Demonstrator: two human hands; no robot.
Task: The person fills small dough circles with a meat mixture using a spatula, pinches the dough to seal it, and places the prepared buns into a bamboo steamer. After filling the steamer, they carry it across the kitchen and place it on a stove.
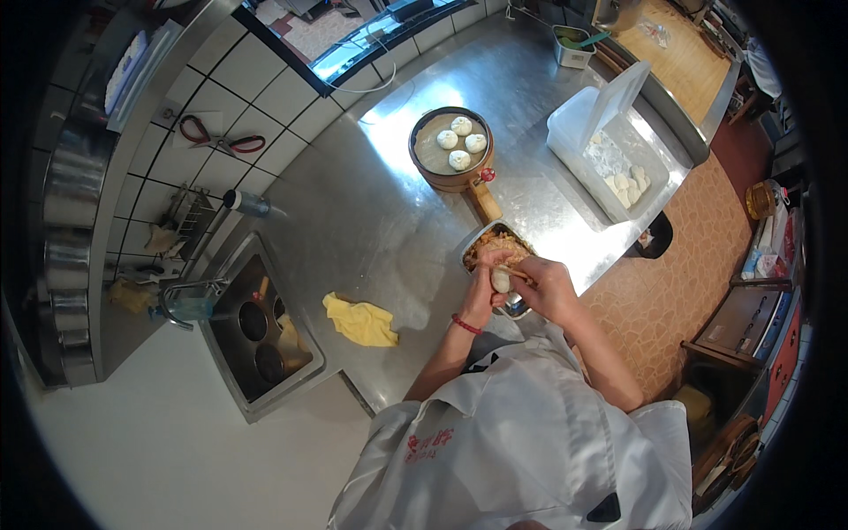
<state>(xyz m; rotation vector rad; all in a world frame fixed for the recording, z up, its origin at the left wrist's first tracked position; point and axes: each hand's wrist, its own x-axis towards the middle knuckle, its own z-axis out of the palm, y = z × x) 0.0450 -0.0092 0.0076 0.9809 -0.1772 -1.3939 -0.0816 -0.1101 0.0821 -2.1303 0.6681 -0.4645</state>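
My left hand (478, 288), with a red bead bracelet at its wrist, is closed round a small piece of pale dough (501, 281). Close against it, my right hand (549, 287) is closed on a thin light-brown stick (513, 271) that reaches over the dough. Both hands are above the near part of a metal container (465, 257) of orange-brown minced filling (500, 242). Beyond it stands a round bamboo steamer (452, 183) with several white pleated buns (459, 160) on its liner. Between steamer and container lies a wooden block or handle (485, 202).
A clear plastic box (579, 168) with its lid raised holds white dough pieces (630, 186) at the right. On the left are a yellow cloth (361, 320), a sink (243, 349) with a tap, and scissors (221, 139) on the wall. A small metal container (574, 55) stands at the back.
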